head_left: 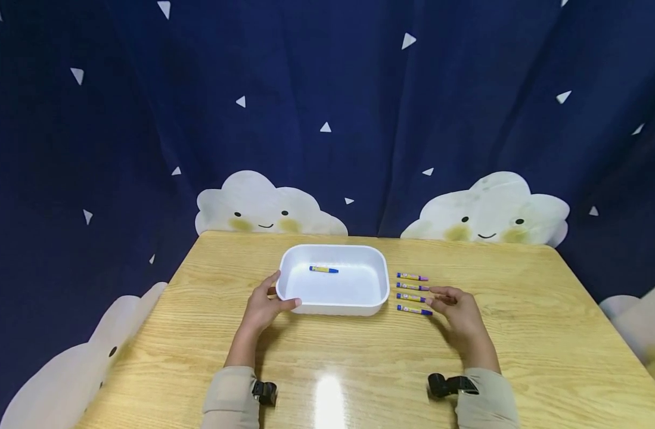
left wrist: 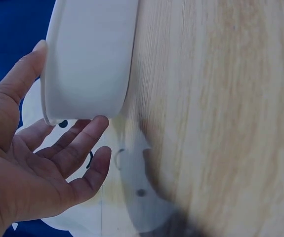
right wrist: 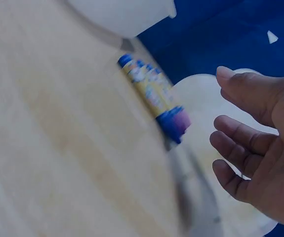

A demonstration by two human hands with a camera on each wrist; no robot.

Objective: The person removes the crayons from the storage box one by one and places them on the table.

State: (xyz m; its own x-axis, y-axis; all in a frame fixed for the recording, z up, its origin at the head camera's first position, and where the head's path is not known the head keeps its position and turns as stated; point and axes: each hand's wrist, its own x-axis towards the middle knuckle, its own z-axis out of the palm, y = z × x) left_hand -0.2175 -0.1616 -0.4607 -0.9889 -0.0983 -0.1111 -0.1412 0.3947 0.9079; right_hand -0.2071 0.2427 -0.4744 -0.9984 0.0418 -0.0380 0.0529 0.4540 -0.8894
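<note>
A white plastic tray [head_left: 332, 309] sits on the table with a blue-tipped crayon [head_left: 323, 270] lying inside it. My left hand [head_left: 263, 308] holds the tray's near-left corner, thumb at the front rim and fingers along the end wall [left wrist: 90, 74]. Right of the tray, several crayons with yellow wrappers lie in a column: a pink-tipped one [head_left: 411, 276] farthest away, purplish tips between, and a dark-blue-tipped crayon [head_left: 414, 310] nearest. My right hand [head_left: 458, 310] hovers by their tips with thumb and fingers apart; the right wrist view shows nothing between them, beside the crayons [right wrist: 154, 94].
The wooden table [head_left: 359, 351] extends around the tray to both sides. Behind it hangs a dark blue curtain [head_left: 284, 149] with white triangles and clouds. A black camera mount [head_left: 447, 385] sits on my right wrist, another [head_left: 265, 392] on my left.
</note>
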